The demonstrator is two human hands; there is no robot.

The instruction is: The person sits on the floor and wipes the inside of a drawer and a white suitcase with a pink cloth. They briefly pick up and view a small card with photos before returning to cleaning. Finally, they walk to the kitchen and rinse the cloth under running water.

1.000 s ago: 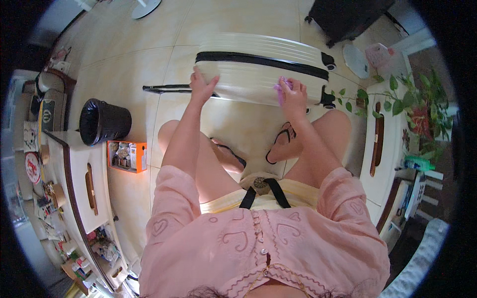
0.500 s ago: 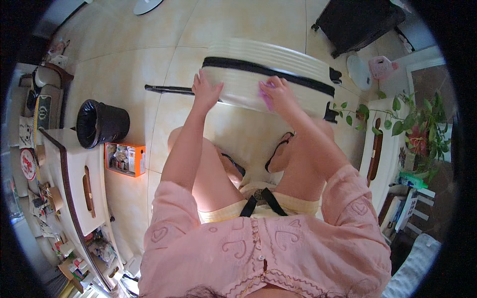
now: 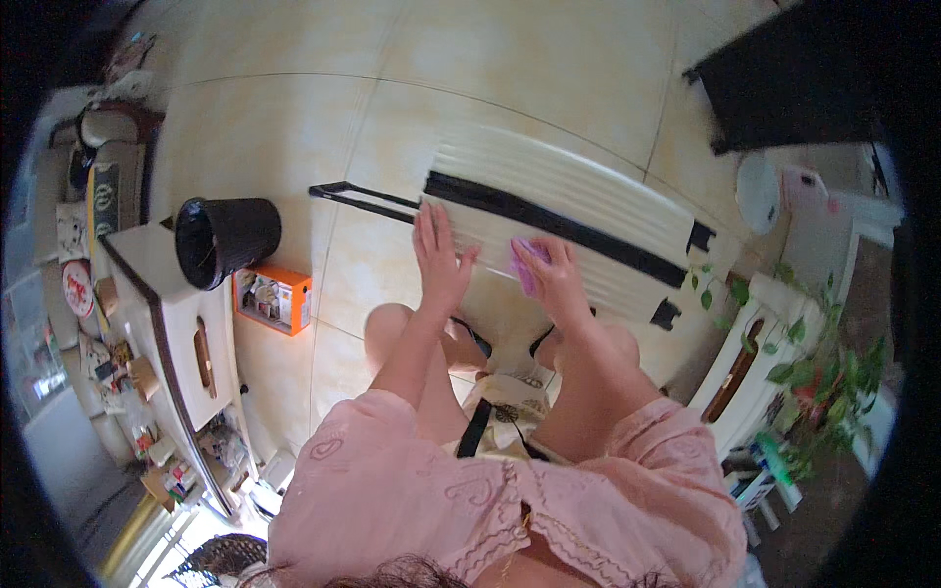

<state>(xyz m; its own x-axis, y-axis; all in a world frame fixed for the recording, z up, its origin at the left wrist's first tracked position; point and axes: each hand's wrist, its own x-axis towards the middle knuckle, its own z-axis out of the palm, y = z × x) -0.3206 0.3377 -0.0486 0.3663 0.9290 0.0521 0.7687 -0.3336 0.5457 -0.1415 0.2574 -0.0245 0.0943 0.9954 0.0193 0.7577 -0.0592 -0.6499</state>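
Observation:
A cream ribbed suitcase (image 3: 569,171) lies on its side across the floor before my knees. A black band runs along its length. Its black pull-out handle (image 3: 365,195) points left, and its wheels (image 3: 668,314) face right. My left hand (image 3: 440,257) rests with fingers spread on the suitcase's near side, by the handle end. In my right hand (image 3: 559,279) is a bunched purple cloth (image 3: 524,265), held against the near side around its middle.
To the left stand a black bin (image 3: 230,235), an orange-edged box (image 3: 274,297) and a white cabinet (image 3: 186,323). A large black case (image 3: 794,83) is at the far right, near a white round object (image 3: 757,193). A leafy plant (image 3: 814,382) hangs over another cabinet (image 3: 740,363) on the right.
My view has shifted, so the suitcase and surroundings appear lower. My right hand and the cloth sit lower on the suitcase's near side, farther from the black band. My left hand stays by the handle end.

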